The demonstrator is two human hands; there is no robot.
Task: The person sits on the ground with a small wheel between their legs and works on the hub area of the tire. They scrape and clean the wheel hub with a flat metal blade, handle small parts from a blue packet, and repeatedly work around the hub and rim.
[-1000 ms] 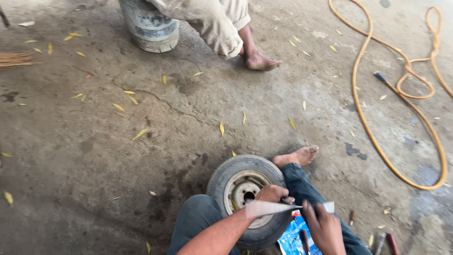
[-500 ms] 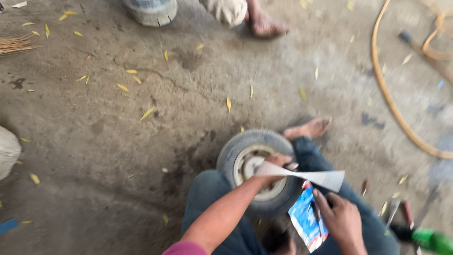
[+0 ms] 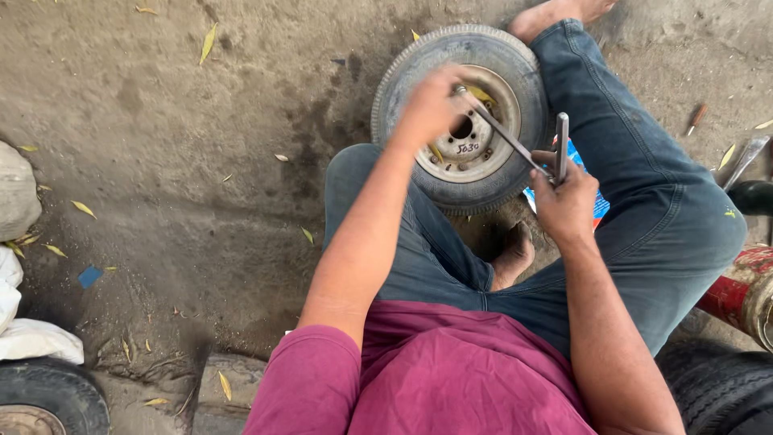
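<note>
Left hand (image 3: 431, 103) grips the far end of a grey metal cross wrench (image 3: 515, 147) over a small black-tyred wheel (image 3: 460, 117); right hand (image 3: 565, 203) clasps its near crossbar.

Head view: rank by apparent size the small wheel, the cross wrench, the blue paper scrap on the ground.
1. small wheel
2. cross wrench
3. blue paper scrap

The wrench sits nearer the camera, but the order is clear.

one packet, one scrap, one marking

a flat blue packet with red and white patches (image 3: 594, 201) lies on the ground beside the denim-clad leg, mostly hidden. a small blue square scrap (image 3: 89, 276) lies on the dirt at left. dark handwritten marking (image 3: 467, 148) sits on the wheel hub.
</note>
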